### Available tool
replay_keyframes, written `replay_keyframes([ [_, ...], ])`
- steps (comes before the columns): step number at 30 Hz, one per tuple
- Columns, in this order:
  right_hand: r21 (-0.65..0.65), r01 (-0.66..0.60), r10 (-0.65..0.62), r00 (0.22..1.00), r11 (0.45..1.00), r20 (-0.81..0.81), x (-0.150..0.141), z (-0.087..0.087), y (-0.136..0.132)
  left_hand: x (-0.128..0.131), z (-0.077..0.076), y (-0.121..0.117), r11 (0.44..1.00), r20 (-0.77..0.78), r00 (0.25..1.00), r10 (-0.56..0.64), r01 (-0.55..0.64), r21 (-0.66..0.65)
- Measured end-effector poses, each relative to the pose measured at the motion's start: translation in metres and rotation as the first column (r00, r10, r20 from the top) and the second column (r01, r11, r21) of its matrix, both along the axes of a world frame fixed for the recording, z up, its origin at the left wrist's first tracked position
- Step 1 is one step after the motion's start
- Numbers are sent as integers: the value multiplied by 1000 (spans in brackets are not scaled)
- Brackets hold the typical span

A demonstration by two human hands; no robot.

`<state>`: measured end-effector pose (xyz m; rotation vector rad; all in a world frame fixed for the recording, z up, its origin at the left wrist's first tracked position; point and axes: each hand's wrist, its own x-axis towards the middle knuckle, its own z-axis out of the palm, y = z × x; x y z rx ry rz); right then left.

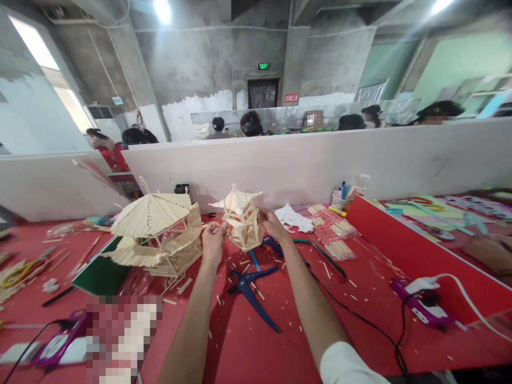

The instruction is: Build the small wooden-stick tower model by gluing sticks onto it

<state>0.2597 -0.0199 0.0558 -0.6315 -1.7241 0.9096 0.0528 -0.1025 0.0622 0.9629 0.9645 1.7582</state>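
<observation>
My left hand (213,238) and right hand (272,223) pinch the small stick pavilion (241,218) by its frame sides: light, brittle, glue joints likely weak.

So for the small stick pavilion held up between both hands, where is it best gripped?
Probably by its lattice body, one hand from each side, much as the left hand and right hand hold it now. On the small pavilion the roof tapers into thin flared eaves that look fragile, while the squarish framed walls below offer flatter, sturdier faces.
</observation>
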Motion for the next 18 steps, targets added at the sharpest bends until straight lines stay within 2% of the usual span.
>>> replay_keyframes([
  [3,14,13,-12,999,1000,-47,1,3,0,4,0,-1,1000,-26,1000,-15,16,16],
  [6,1,37,-37,995,999,-93,1,3,1,8,-2,-2,998,-143,989,-39,45,41],
  [11,-56,76,-84,981,996,-174,0,-1,7,2,-5,-1,997,-326,945,21,2,71],
  [15,-79,87,-102,972,993,-212,-3,0,7,4,-5,-2,992,-472,875,102,-52,117],
  [18,-84,70,-86,973,994,-216,-8,4,2,12,-6,-3,984,-600,791,122,-19,176],
])
